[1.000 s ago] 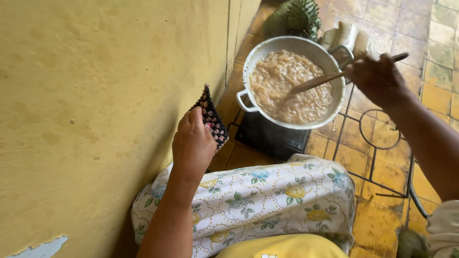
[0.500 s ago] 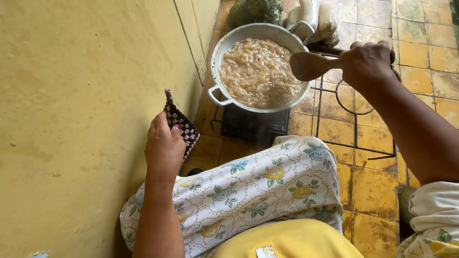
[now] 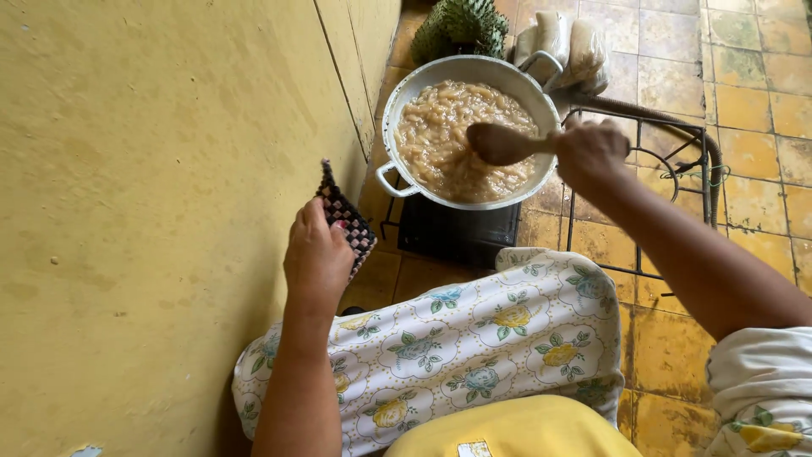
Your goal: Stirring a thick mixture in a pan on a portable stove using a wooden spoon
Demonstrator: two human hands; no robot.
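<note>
A metal pot (image 3: 404, 91) full of pale brown, stringy cooked food stands on a small black stove (image 3: 457, 233) on the floor. My right hand (image 3: 589, 154) grips the handle of a wooden spoon (image 3: 502, 144), whose bowl hovers over the food at the pot's right side. My left hand (image 3: 315, 258) holds a checkered pot holder (image 3: 345, 217) close to the yellow wall, a short way below the pot's near handle (image 3: 389, 180). My lap is covered by a white flowered skirt (image 3: 457, 347).
The yellow wall (image 3: 152, 211) fills the left side. A spiky green fruit (image 3: 461, 24) and bagged pale packages (image 3: 565, 46) lie beyond the pot. A black metal wire stand (image 3: 668, 161) rests on the yellow tiled floor at the right.
The spoon has swung from outside the pot's right rim to over the food. My left hand still holds the pot holder by the wall. The camera view shifted slightly.
</note>
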